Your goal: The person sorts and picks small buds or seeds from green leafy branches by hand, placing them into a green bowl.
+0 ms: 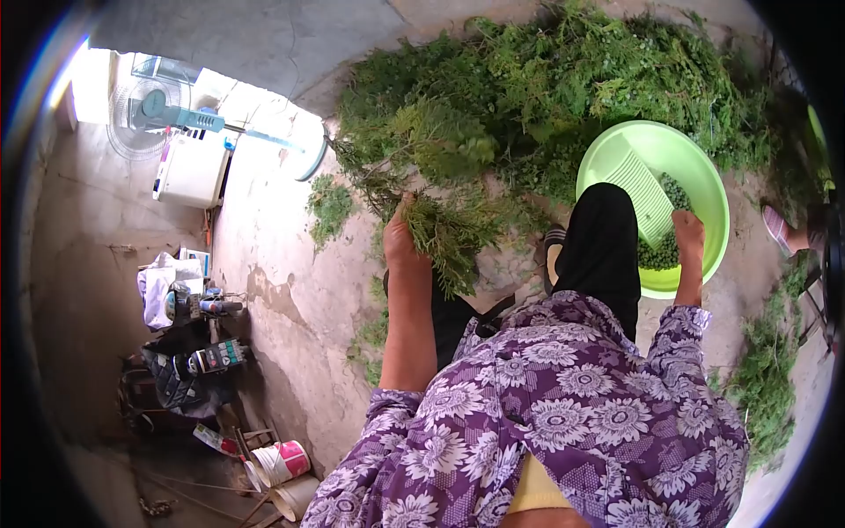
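My left hand (400,238) is closed around the stem of a leafy evergreen sprig (451,236), whose fronds hang to the right over my lap. My right hand (688,232) is over a light green plastic basin (716,189), with its fingers curled together. Whatever those fingers hold, if anything, is hidden. Small round green berries (658,255) lie in the basin below and beside that hand. A ribbed washboard panel (632,180) is part of the basin's inside. My bent knee (603,233) in black cloth covers the basin's left edge.
A large heap of cut evergreen branches (546,97) lies beyond my knees. More greenery (766,378) lies at right, near another person's foot (779,229). At left stand a fan (167,114), a white box-shaped appliance (192,169), bags (180,374) and a tipped bucket (282,464).
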The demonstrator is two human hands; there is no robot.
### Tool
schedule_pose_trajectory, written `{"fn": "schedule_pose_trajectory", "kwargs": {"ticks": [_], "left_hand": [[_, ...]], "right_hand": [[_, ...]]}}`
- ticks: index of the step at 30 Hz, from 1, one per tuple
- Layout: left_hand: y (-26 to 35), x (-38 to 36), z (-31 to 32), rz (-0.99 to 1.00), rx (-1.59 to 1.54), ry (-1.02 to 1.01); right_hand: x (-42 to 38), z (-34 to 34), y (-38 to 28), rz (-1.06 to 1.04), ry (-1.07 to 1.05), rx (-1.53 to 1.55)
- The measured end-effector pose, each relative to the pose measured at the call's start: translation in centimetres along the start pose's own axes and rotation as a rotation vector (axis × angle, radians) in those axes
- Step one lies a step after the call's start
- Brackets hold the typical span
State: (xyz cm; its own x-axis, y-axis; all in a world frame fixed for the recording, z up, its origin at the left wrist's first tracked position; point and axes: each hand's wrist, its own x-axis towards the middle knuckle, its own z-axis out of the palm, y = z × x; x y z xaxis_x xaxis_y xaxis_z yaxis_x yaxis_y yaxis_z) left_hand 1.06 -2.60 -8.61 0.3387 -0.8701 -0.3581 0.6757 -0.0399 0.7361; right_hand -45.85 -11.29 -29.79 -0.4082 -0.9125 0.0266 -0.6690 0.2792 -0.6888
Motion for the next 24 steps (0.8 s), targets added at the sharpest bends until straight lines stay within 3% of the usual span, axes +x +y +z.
{"fn": "schedule_pose_trajectory", "kwargs": {"ticks": [2, 3, 4, 5, 7, 9, 15, 16, 18, 21, 22, 24], "left_hand": [[0.1, -1.1, 1.8, 0.008, 0.022, 0.047], [0.1, -1.5, 2.5, 0.017, 0.041, 0.095], [-0.1, -1.2, 2.1, 0.015, 0.043, 0.095], [-0.4, -0.7, 1.2, 0.018, 0.034, 0.015], [-0.8, -0.5, 1.2, 0.016, 0.028, -0.069], [-0.6, -1.2, 1.6, 0.014, -0.006, -0.087], [-1.9, -1.0, 2.1, -0.038, 0.024, 0.010], [-2.2, -0.9, 2.0, -0.036, 0.024, 0.009], [-2.6, -0.8, 2.0, -0.007, 0.022, 0.021], [-2.8, -1.9, 3.0, 0.029, 0.145, 0.108], [-2.8, -2.2, 3.5, 0.040, 0.190, 0.138], [-3.1, -2.0, 3.2, 0.035, 0.204, 0.134]], "right_hand": [[-0.1, -1.1, -2.3, 0.308, -0.202, 0.619], [-0.2, -1.9, -3.9, 0.309, -0.201, 0.620], [-0.4, -2.7, -5.8, 0.353, -0.224, 0.821], [-0.7, -3.4, -7.6, 0.396, -0.245, 1.022], [-1.1, -3.9, -10.8, 0.305, -0.341, 1.135], [-2.7, -4.5, -16.2, 0.242, -0.436, 1.168], [-5.8, -3.7, -27.2, -0.268, -0.926, 1.158], [-6.3, -3.7, -28.4, -0.269, -0.925, 1.159], [-7.1, -3.5, -30.4, -0.480, -0.913, 0.948], [-8.3, -2.6, -32.0, -0.525, -1.061, 0.944], [-8.8, -2.5, -32.1, -0.451, -1.102, 1.011], [-9.8, -1.9, -32.0, -0.449, -1.076, 1.077]]}}
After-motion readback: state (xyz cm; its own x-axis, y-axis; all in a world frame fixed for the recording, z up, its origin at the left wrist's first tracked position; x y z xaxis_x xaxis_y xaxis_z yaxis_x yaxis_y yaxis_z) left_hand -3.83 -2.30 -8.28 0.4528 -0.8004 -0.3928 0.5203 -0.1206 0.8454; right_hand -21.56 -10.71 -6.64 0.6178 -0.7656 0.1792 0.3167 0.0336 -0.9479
